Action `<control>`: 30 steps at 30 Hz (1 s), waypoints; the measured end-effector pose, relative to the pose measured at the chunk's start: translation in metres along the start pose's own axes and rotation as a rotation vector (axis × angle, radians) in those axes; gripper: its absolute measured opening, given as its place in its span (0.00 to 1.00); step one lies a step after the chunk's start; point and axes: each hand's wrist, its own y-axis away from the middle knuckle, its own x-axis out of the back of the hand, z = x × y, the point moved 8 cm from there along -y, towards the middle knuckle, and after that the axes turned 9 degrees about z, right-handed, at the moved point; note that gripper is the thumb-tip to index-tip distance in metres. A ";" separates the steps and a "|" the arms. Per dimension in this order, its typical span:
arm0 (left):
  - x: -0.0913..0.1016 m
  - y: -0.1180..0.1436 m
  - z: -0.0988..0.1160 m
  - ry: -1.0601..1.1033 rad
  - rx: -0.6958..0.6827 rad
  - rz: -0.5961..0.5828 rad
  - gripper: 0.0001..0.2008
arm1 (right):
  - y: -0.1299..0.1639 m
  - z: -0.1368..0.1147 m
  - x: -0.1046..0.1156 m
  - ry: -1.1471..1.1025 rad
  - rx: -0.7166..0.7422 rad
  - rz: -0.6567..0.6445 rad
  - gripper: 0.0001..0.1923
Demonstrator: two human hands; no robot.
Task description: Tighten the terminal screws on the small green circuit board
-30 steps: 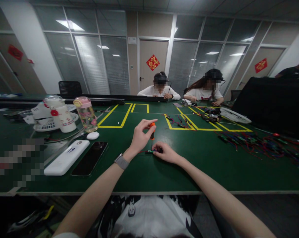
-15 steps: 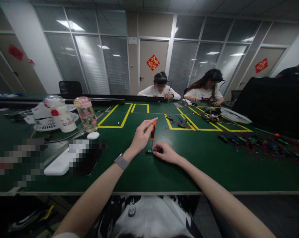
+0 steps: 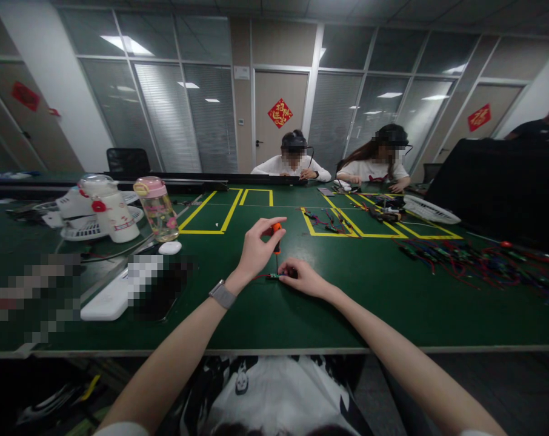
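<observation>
Your left hand (image 3: 255,249) is up off the bench (image 3: 329,309), its grip closed around the orange handle of a small screwdriver (image 3: 277,237), thumb and fingertips pinching the top so the tool stands close to upright with its thin shaft pointing straight down. Directly below that grip sits a small green circuit board (image 3: 274,277), lying flat on the green surface, and the screwdriver tip comes down onto it or just above it; the picture is too small to tell which. Your right hand (image 3: 303,277) lies low just to the right of the left grip, fingers curled down and pressing on the board's right end, holding it against the bench, so that grip is closed on the board. Thin red wires (image 3: 259,277) trail out of the board to the left, under your left wrist, where a watch (image 3: 222,295) shows. Well off to the left of your grip lie a white power bank (image 3: 105,301), a white earbud case (image 3: 170,247) and a clear bottle with a pink lid (image 3: 157,208). Well to the right, a tangle of coloured cables (image 3: 474,261) spreads over the bench. Beyond your hands, across the yellow tape lines (image 3: 231,212), two people sit at the far edge, working on their own things.
</observation>
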 end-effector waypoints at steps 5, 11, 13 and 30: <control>0.003 0.000 0.007 -0.057 -0.041 0.015 0.12 | 0.000 0.002 -0.001 -0.004 0.005 0.000 0.04; -0.003 0.001 0.000 0.078 0.040 -0.031 0.14 | 0.000 0.004 -0.003 -0.005 0.002 -0.009 0.07; 0.002 0.001 0.001 -0.011 0.004 0.035 0.12 | 0.000 0.004 -0.002 -0.007 -0.006 -0.005 0.07; 0.001 0.000 0.003 -0.025 -0.032 0.005 0.15 | 0.000 0.003 0.000 -0.019 -0.034 -0.011 0.07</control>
